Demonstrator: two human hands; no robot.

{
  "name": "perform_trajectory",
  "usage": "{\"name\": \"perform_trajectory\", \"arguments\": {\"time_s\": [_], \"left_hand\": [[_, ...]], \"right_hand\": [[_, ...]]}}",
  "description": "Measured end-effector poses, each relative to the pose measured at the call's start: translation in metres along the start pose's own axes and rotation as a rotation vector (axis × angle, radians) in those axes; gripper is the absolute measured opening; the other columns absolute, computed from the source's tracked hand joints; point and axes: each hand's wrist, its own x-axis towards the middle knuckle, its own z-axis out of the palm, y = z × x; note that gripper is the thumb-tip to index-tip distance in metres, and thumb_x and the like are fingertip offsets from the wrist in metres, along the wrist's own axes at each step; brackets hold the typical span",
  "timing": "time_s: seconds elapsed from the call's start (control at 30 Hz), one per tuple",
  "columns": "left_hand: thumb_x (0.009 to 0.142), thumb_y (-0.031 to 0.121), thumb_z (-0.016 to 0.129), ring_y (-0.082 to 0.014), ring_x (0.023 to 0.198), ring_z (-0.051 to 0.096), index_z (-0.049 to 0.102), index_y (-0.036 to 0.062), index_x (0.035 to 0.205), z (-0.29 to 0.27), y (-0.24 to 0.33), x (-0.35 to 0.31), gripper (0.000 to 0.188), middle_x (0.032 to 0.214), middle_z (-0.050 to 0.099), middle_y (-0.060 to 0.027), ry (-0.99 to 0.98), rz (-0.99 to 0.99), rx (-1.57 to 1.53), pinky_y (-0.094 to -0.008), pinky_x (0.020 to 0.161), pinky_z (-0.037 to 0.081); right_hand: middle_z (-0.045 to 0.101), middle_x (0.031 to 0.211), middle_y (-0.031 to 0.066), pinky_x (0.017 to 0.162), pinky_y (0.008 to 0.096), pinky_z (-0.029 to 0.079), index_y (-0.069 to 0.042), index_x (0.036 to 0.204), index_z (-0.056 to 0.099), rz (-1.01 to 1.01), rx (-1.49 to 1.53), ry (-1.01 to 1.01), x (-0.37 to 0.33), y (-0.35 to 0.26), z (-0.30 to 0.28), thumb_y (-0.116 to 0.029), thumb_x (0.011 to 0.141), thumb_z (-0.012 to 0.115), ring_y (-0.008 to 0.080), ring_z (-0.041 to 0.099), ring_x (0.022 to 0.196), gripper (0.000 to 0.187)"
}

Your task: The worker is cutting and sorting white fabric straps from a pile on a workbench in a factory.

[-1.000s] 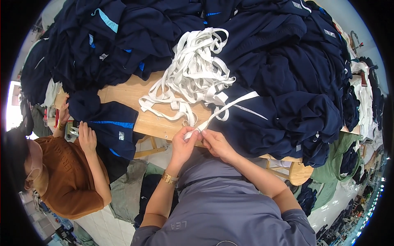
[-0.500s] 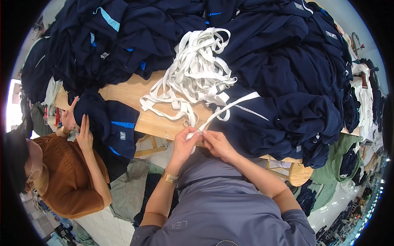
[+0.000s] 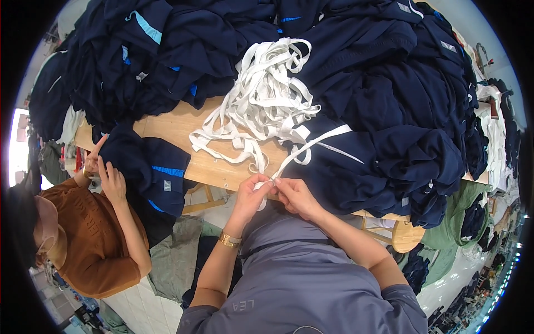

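Observation:
A tangled heap of flat white fabric tape [image 3: 270,92] lies on the wooden table in front of me. Strands of it run down to the near table edge, where both my hands meet. My left hand [image 3: 248,196] pinches the tape between thumb and fingers, and a short loop hangs below it. Close beside it, nearly touching, my right hand [image 3: 299,198] is closed with its fingertips on the same tape. The exact spot between the fingertips is partly hidden. One tape end [image 3: 340,131] stretches to the upper right over dark navy garments [image 3: 411,161].
Piles of navy garments [image 3: 183,33] cover the far side of the wooden table [image 3: 208,170]. At the left, a co-worker in a brown top [image 3: 100,234] handles a navy piece with blue trim [image 3: 167,170]. A wooden stool [image 3: 406,236] stands under the table's right end.
My hands stay almost in place on the tape, with only slight finger movement. The co-worker's hands have shifted slightly down and to the left on the navy piece.

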Motion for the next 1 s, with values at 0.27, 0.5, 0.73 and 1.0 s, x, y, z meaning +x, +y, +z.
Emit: {"name": "perform_trajectory", "arguments": {"time_s": [0.27,0.5,0.73,1.0], "left_hand": [[0.087,0.013,0.057,0.0019,0.048,0.039,0.057,0.0064,0.085,-0.003,0.0,-0.001,0.006,0.068,0.058,0.0035,-0.011,-0.028,-0.05,-0.015,0.041,0.026],[0.085,0.015,0.061,-0.0032,0.066,0.051,0.06,0.0015,0.088,0.005,0.017,-0.009,0.014,0.075,0.061,-0.0001,-0.02,0.176,0.42,-0.0196,0.057,0.041],[0.087,0.017,0.059,-0.0045,0.068,0.051,0.06,0.0005,0.088,0.003,0.038,-0.008,0.017,0.074,0.06,0.0008,-0.15,0.147,0.34,-0.02,0.061,0.041],[0.09,0.019,0.055,-0.0044,0.069,0.044,0.061,-0.0005,0.087,-0.001,0.046,0.006,0.02,0.07,0.052,0.003,-0.135,0.207,0.347,-0.0199,0.062,0.037]], "right_hand": [[0.037,0.052,-0.0049,0.035,0.0205,0.019,-0.003,0.08,0.054,-0.012,0.133,-0.045,-0.003,-0.001,-0.001,-0.032,0.092,0.049,0.0022,0.028,0.039,0.032],[0.036,0.059,-0.0043,0.046,0.0209,0.026,-0.004,0.077,0.049,-0.404,-0.34,0.168,0.006,0.007,-0.004,-0.027,0.089,0.055,0.0032,0.033,0.054,0.026],[0.045,0.06,-0.0042,0.043,0.0186,0.028,-0.007,0.083,0.051,-0.396,-0.172,0.175,-0.024,-0.051,-0.012,-0.02,0.09,0.053,0.002,0.037,0.05,0.016],[0.049,0.059,-0.0022,0.046,0.0171,0.029,-0.005,0.079,0.047,-0.834,-0.418,0.682,-0.051,-0.135,-0.103,-0.014,0.09,0.052,0.0014,0.038,0.051,0.016]]}}
